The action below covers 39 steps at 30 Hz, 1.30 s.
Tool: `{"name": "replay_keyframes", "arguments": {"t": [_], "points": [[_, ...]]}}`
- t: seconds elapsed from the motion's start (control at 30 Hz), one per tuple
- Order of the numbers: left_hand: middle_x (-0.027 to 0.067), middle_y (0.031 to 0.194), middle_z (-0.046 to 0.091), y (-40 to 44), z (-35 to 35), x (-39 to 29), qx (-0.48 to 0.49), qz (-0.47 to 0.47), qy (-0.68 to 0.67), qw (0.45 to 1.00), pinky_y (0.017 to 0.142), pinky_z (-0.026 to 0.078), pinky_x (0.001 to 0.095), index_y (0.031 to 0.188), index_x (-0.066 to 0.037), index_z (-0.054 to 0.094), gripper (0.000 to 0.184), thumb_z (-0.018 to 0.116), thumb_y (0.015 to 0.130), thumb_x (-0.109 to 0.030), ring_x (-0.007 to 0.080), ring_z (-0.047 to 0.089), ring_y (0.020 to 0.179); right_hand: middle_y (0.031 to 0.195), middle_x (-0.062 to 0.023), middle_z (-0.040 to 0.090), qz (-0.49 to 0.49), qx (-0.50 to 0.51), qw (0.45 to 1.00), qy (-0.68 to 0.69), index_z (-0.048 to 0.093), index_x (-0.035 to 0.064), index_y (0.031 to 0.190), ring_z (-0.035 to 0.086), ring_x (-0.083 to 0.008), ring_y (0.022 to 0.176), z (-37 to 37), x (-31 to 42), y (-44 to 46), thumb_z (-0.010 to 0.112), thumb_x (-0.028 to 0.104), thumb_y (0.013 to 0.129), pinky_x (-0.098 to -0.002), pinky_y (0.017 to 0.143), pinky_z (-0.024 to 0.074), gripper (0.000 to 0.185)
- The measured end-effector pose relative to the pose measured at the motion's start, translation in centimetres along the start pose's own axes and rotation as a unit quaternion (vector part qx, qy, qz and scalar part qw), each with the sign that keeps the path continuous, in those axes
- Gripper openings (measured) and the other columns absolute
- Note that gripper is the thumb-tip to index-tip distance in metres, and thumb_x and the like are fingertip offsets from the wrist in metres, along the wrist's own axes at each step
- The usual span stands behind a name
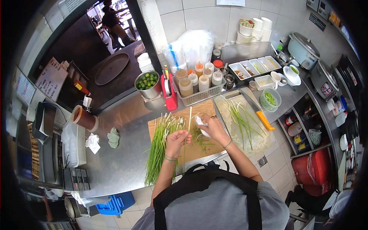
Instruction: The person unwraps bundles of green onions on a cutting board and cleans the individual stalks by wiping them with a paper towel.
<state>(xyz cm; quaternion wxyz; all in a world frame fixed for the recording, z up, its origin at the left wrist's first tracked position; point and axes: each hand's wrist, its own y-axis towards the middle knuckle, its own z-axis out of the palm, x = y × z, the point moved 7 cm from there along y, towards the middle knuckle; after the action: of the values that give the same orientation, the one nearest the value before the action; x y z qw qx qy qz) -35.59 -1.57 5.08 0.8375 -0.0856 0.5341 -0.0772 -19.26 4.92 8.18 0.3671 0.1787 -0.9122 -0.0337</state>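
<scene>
My left hand (178, 142) pinches a single scallion (190, 117), its white end pointing up and away from me. In my right hand (214, 129) is a crumpled white cloth or paper towel (201, 123), close to the right of that stalk. Both hands are above a sheet of brown paper (207, 108). A thick pile of scallions (161, 143) lies on the paper's left side, beside my left hand. Small green trimmings (203, 145) are scattered below my right hand. More scallions (240, 119) rest on the cutting board (223, 105) at right, alongside an orange-handled knife (264, 120).
A tub of chopped scallions (270, 99) stands past the knife. Behind the paper are a basket of sauce bottles (197, 97), a red dispenser-like object (169, 94) and a pot of limes (147, 82). A person (114, 23) is beyond the opening; another (316, 199) is at lower right.
</scene>
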Motion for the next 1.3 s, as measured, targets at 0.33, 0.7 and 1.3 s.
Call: {"name": "replay_keyframes", "arguments": {"t": [0.33,0.7,1.3], "points": [[0.0041,0.069,0.061,2.1,0.3,2.0,-0.020,0.031,0.143,0.989,0.052,0.046,0.0187,0.085,0.003,0.061,0.013,0.061,0.080,-0.009,0.0067,0.055,0.056,0.073,0.0024,0.056,0.200,0.231,0.728,0.614,0.058,0.0016,0.104,0.051,-0.0056,0.061,4.1,-1.2,-2.8,0.058,0.016,0.084,-0.0196,0.059,0.0441,0.024],[0.0060,0.068,0.062,1.0,-0.2,2.8,0.019,0.008,0.170,0.985,0.053,0.047,0.0197,0.082,0.004,0.061,0.011,0.061,0.079,-0.007,0.0081,0.056,0.056,0.059,0.0014,0.055,0.247,0.107,0.779,0.566,0.061,0.0044,0.071,0.046,-0.0036,0.047,5.0,-4.3,-1.6,0.068,0.014,0.075,-0.0167,0.042,0.0358,0.013],[0.0072,0.069,0.062,-0.5,-2.4,2.2,-0.019,-0.055,0.055,0.997,0.054,0.049,0.0218,0.085,0.003,0.061,0.011,0.059,0.081,-0.007,0.0101,0.057,0.056,0.067,0.0004,0.056,0.263,0.053,0.755,0.599,0.063,0.0025,0.086,0.049,-0.0054,0.055,4.1,-8.3,-0.5,0.065,0.012,0.078,-0.0191,0.051,0.0444,0.013]]}}
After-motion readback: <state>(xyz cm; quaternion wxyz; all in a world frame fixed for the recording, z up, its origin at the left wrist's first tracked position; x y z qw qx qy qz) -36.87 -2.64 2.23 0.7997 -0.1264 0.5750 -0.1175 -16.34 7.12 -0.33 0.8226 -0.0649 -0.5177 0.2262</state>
